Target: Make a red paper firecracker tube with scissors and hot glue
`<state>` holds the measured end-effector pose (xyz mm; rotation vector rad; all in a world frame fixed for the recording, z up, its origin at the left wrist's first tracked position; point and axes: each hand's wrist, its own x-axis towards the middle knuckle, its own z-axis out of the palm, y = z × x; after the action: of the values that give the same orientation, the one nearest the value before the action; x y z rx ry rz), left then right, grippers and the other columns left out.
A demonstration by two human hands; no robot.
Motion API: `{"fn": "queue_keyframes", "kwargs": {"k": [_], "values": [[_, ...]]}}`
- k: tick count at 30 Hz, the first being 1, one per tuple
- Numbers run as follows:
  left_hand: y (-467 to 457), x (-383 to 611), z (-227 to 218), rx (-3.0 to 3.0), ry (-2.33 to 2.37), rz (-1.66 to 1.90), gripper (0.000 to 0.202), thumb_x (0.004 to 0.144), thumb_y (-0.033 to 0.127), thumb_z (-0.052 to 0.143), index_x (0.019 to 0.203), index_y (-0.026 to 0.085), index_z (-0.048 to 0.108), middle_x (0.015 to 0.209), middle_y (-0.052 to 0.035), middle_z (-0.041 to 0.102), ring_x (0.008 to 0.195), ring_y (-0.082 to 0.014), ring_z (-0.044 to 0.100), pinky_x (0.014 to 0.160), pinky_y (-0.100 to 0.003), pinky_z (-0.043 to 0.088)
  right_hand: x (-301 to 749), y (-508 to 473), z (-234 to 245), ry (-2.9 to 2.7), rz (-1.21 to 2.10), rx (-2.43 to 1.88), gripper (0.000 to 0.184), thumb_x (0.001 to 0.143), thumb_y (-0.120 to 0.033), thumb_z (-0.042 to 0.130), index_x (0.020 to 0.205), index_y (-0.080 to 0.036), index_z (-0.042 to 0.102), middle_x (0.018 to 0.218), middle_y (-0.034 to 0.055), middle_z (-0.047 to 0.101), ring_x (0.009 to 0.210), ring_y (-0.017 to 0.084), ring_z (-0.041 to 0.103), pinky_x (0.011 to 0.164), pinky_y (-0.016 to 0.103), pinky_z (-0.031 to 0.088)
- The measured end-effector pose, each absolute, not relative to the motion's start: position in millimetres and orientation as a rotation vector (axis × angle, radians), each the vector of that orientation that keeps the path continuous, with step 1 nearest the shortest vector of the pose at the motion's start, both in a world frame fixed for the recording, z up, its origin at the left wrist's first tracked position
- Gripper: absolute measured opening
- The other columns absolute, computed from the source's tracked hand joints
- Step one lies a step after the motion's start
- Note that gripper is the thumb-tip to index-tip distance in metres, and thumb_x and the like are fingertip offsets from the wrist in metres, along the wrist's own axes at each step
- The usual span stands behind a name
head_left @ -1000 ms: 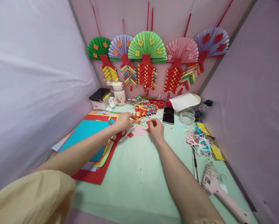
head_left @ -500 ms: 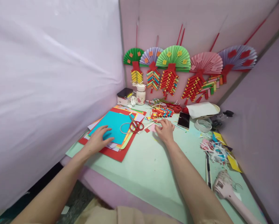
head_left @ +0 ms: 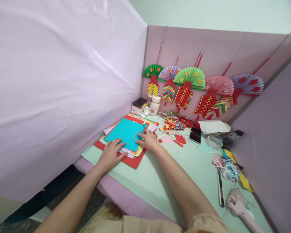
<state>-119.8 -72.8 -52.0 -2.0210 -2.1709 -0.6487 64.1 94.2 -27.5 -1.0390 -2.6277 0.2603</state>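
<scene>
A bright blue sheet [head_left: 123,132] tops a stack of coloured papers, with a red sheet [head_left: 133,163] under it. My left hand [head_left: 111,155] lies spread on the stack's near left edge. Over the stack's right side, my right hand [head_left: 149,140] has its fingers bent but apart. It covers most of a pair of scissors, whose red handle [head_left: 156,136] shows beside it. A thin pale ring [head_left: 135,134] on the blue sheet reaches under its fingertips. Whether these fingers touch the scissors is hard to see.
Right of the stack lie rolled paper pieces [head_left: 174,125], red scraps [head_left: 180,139] and a phone [head_left: 195,135]. A tape roll [head_left: 214,142], paper shreds [head_left: 228,168], a cutter [head_left: 220,189] and a pink glue gun [head_left: 236,204] line the right side. A white bottle [head_left: 155,106] stands behind.
My right hand has moved left from the paper scraps to over the scissors on the stack. My left hand has settled on the stack's near edge. The view has tilted up.
</scene>
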Motion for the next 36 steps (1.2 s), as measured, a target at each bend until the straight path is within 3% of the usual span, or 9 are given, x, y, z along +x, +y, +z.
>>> {"fn": "queue_keyframes", "kwargs": {"k": [8,11,14,18,24,31,36], "values": [[-74,-119,-49,-2.048,-2.213,-0.687,0.046,0.085,0.054,0.052,0.121,0.026,0.062,0.14,-0.009,0.05,0.135,-0.0285,0.036,0.113,-0.052,0.023,63,149,-33,-2.606,0.149,-1.052,0.025,0.092,-0.032,0.05,0.108,-0.028,0.068,0.129,0.0066,0.054,0.116,0.02,0.049,0.1,0.035,0.034],[-76,-119,-49,-2.059,-2.216,-0.723,0.046,0.086,0.054,0.052,0.122,0.026,0.062,0.14,-0.0088,0.049,0.135,-0.0286,0.037,0.113,-0.052,0.022,59,162,-31,-2.522,0.115,-1.129,0.024,0.09,-0.029,0.052,0.108,-0.026,0.067,0.128,0.0086,0.055,0.117,0.023,0.048,0.102,0.043,0.033],[-78,-118,-48,-2.079,-2.211,-0.753,0.049,0.085,0.055,0.053,0.123,0.026,0.06,0.141,-0.0079,0.049,0.135,-0.0282,0.037,0.114,-0.052,0.021,56,153,-31,-2.431,0.088,-1.173,0.029,0.088,-0.031,0.055,0.116,-0.026,0.063,0.135,0.0097,0.051,0.124,0.028,0.043,0.105,0.053,0.025],[-80,-117,-47,-2.023,-2.179,-0.889,0.047,0.085,0.047,0.056,0.126,0.024,0.055,0.141,-0.0086,0.048,0.134,-0.0273,0.038,0.115,-0.05,0.022,61,107,-27,-2.508,0.161,-0.925,0.039,0.086,-0.042,0.059,0.12,-0.023,0.061,0.137,0.0107,0.05,0.125,0.028,0.043,0.104,0.046,0.032],[-86,-120,-48,-1.381,-2.169,-1.393,0.029,0.086,0.02,0.045,0.115,0.018,0.051,0.123,-0.012,0.05,0.123,-0.0233,0.046,0.106,-0.041,0.038,84,20,-32,-2.555,0.269,-0.754,0.052,0.085,-0.049,0.058,0.129,-0.021,0.055,0.137,0.0135,0.048,0.125,0.029,0.044,0.103,0.044,0.037],[-83,-118,-47,-1.273,-2.253,-1.3,0.046,0.08,0.015,0.048,0.127,0.015,0.042,0.129,-0.0163,0.042,0.126,-0.0294,0.042,0.106,-0.047,0.036,94,-6,-56,-2.427,0.304,-0.876,0.05,0.086,-0.046,0.058,0.128,-0.02,0.054,0.132,0.0146,0.05,0.121,0.029,0.047,0.102,0.044,0.037],[-79,-120,-49,-1.322,-2.215,-1.31,0.055,0.079,0.016,0.051,0.133,0.013,0.036,0.131,-0.0186,0.04,0.126,-0.0308,0.042,0.107,-0.05,0.033,75,0,-44,-2.44,0.279,-0.859,0.056,0.083,-0.052,0.059,0.129,-0.02,0.053,0.136,0.0147,0.048,0.126,0.029,0.041,0.107,0.045,0.03]]}}
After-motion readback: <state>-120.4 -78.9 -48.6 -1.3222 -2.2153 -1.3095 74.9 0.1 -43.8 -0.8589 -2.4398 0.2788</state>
